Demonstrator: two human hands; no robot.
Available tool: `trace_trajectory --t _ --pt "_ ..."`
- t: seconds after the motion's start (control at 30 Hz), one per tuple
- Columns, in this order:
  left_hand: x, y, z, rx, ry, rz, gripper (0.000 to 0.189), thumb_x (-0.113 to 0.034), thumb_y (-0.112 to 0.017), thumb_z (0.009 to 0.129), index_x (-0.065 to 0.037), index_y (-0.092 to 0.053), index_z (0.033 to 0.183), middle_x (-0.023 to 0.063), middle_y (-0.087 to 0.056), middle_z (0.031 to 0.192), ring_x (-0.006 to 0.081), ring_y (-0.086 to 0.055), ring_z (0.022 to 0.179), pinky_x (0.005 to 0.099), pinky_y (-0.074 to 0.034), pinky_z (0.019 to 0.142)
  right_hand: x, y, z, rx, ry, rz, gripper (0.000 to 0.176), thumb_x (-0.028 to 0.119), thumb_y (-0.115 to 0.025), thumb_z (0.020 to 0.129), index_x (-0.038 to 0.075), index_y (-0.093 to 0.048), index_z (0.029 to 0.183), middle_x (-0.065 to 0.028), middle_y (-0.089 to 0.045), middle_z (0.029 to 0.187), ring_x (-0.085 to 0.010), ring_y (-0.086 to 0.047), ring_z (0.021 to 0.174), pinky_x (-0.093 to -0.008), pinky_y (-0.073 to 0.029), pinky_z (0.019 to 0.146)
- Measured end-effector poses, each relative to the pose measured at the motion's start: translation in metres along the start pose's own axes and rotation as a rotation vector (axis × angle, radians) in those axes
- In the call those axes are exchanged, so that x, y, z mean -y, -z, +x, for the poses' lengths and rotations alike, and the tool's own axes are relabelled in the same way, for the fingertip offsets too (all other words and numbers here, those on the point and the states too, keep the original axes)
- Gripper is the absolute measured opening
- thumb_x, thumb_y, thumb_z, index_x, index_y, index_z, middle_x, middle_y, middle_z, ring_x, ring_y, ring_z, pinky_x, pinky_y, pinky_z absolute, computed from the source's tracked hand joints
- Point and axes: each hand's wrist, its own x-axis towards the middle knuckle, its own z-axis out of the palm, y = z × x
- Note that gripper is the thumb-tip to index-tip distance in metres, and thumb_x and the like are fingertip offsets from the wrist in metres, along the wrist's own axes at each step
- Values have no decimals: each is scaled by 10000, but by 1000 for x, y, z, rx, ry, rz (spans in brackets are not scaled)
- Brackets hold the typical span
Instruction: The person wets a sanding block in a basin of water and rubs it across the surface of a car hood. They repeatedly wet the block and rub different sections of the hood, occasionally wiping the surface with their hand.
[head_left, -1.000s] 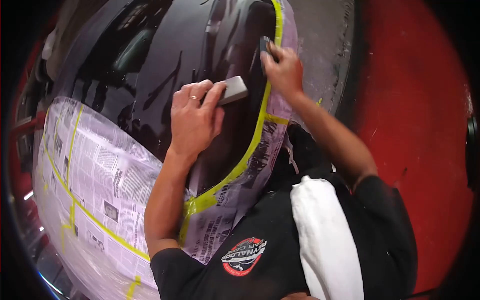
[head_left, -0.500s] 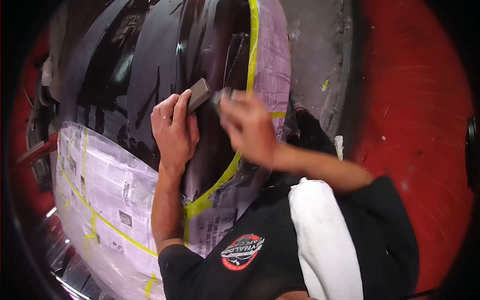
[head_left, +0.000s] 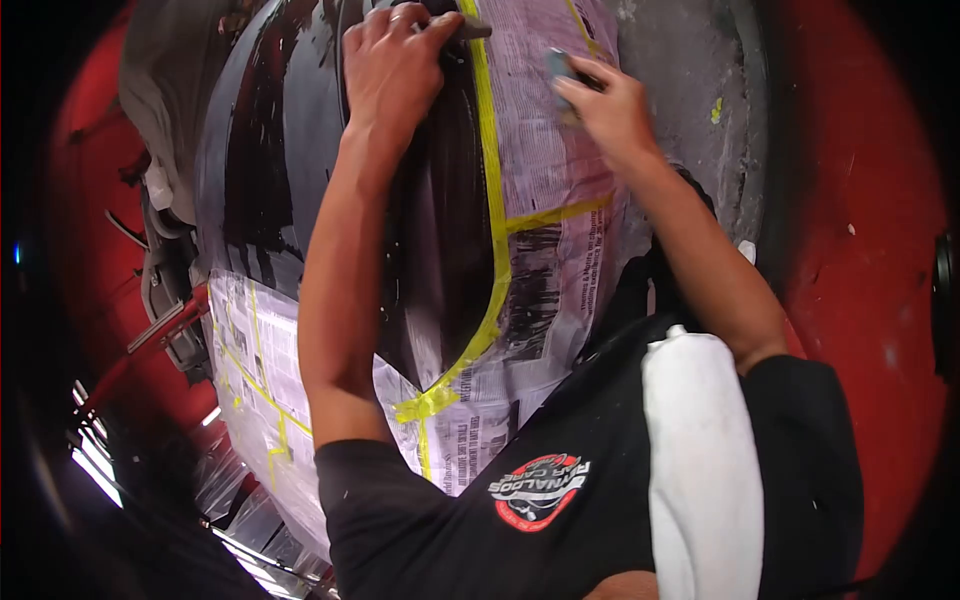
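My left hand (head_left: 392, 75) is up near the top of the view, its fingers bent over a wet dark car panel (head_left: 445, 220). The thumb side grips a grey sanding block (head_left: 475, 29), which overlaps the yellow tape edge. Off to the right, my right hand (head_left: 612, 110) pinches a small blue-grey pad (head_left: 558, 70) between thumb and fingers. It is over the newspaper masking (head_left: 540, 140), to the right of the yellow masking tape (head_left: 492, 190). Water streaks and drops show on the panel.
More newspaper under clear plastic (head_left: 262, 345) covers the panel's lower left. A white rolled cloth (head_left: 705, 460) lies over my shoulder. The floor (head_left: 850, 250) is red, with a grey strip (head_left: 700, 90) beside the car. Dark car parts (head_left: 170, 270) stand at the left.
Both hands have moved up and away from me. The right hand went from the dark panel out over the newspaper; the left slid along the panel with its block.
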Motion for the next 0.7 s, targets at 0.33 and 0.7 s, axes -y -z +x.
trace_trajectory --t 0.33,0.7 --pt "-82 94 -115 512 38 -23 525 -40 -628 753 -260 -671 1227 27 -551 1273 295 -533 1199 450 -395 1015 24 72 4 -163 25 186 443 129 -756 906 -11 -655 1314 -82 -708 1136 -124 -660 996 -268 -533 884" --pt "-113 146 -211 148 563 -284 464 80 -595 811 -70 -694 1239 119 -634 1157 309 -581 1058 433 -454 947 23 -20 -72 112 188 -181 415 164 -744 905 -26 -673 1267 -108 -731 1115 -138 -703 898 -286 -593 766"
